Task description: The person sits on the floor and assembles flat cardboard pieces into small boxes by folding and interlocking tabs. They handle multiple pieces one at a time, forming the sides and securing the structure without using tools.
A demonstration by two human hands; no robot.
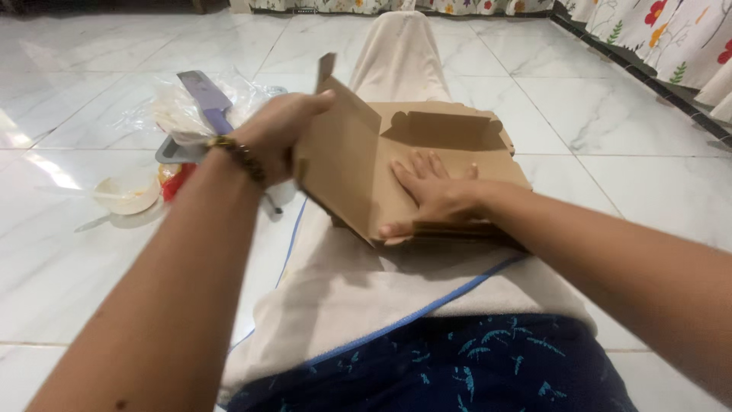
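A flat brown cardboard box blank (450, 137) lies on my lap over a beige cloth (366, 282) with a blue stripe. My left hand (278, 130), a beaded bracelet on its wrist, grips the left flap (339, 164) and holds it folded upright. Pressed flat on the middle panel of the cardboard, my right hand (431, 194) has its fingers spread. More cardboard sheets (465, 231) lie stacked under the panel.
On the white marble floor at my left lie a clear plastic bag (179, 107), a purple-handled knife (206, 95), a small white bowl (128, 194) and a red item (177, 181). Flowered curtains (671, 34) hang along the right and far edges.
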